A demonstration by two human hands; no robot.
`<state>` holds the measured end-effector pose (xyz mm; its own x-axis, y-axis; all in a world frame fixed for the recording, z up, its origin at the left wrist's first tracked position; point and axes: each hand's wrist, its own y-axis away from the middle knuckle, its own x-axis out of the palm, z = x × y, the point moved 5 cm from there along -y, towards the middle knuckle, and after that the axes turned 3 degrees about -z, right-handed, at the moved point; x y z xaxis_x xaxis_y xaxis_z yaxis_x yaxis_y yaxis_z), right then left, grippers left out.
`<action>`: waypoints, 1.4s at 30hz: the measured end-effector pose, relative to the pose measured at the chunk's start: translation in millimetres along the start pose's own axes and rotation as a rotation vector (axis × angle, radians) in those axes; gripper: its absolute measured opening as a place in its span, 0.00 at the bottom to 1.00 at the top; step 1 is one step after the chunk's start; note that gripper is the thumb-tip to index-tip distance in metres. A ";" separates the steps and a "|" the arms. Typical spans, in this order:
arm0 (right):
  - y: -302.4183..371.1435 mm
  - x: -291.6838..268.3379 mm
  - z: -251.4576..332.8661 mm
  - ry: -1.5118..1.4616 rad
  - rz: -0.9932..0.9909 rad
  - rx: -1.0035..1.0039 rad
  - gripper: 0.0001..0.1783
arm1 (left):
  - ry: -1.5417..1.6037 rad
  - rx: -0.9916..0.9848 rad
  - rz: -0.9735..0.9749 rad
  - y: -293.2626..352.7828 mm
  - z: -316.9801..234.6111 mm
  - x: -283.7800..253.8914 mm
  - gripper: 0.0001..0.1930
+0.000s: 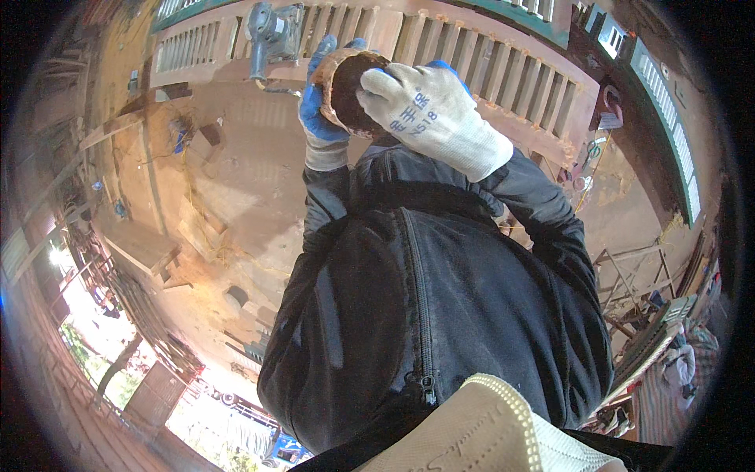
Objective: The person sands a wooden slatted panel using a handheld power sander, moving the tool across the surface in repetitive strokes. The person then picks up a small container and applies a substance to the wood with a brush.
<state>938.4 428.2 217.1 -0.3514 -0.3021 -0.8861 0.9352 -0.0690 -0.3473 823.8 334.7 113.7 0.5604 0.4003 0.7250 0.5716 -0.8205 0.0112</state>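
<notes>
A round brown thing with a pale, ragged rim and a dark inner face (350,93) is held up in front of my chest; its exact kind is not plain. My left hand (318,102), in a white glove with a blue palm, wraps round its left edge, fingertips at the top. Across its right side lies my right hand (429,106), in a matching glove, its fingers bent onto the dark face. The right fingertips are partly hidden. Just beyond my left hand, a blue-grey power sander (270,33) rests on a slatted wooden shutter panel (385,33).
The brown slatted panel extends right (503,79). Green louvred shutters (664,118) stand at far right. Scissors (594,149) and a tape roll (583,183) lie right of my arm. Wooden boards (141,245) are on the floor at left; a wooden frame (633,275) stands at lower right.
</notes>
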 end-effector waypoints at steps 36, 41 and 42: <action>0.2 6.6 -23.4 -0.015 -0.047 0.219 0.07 | -0.118 -0.048 -0.023 -19.1 24.8 -9.7 0.39; 7.9 6.8 -37.8 -0.264 -0.020 0.321 0.11 | -0.083 -0.064 -0.051 -16.3 17.5 -15.3 0.39; 10.9 8.4 -42.9 -0.328 -0.036 0.367 0.13 | -0.076 -0.071 -0.050 -15.7 18.1 -17.4 0.39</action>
<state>943.8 465.6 192.7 -0.4066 -0.5726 -0.7118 0.8971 -0.3978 -0.1924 815.9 348.0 88.5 0.5776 0.4696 0.6677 0.5580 -0.8242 0.0969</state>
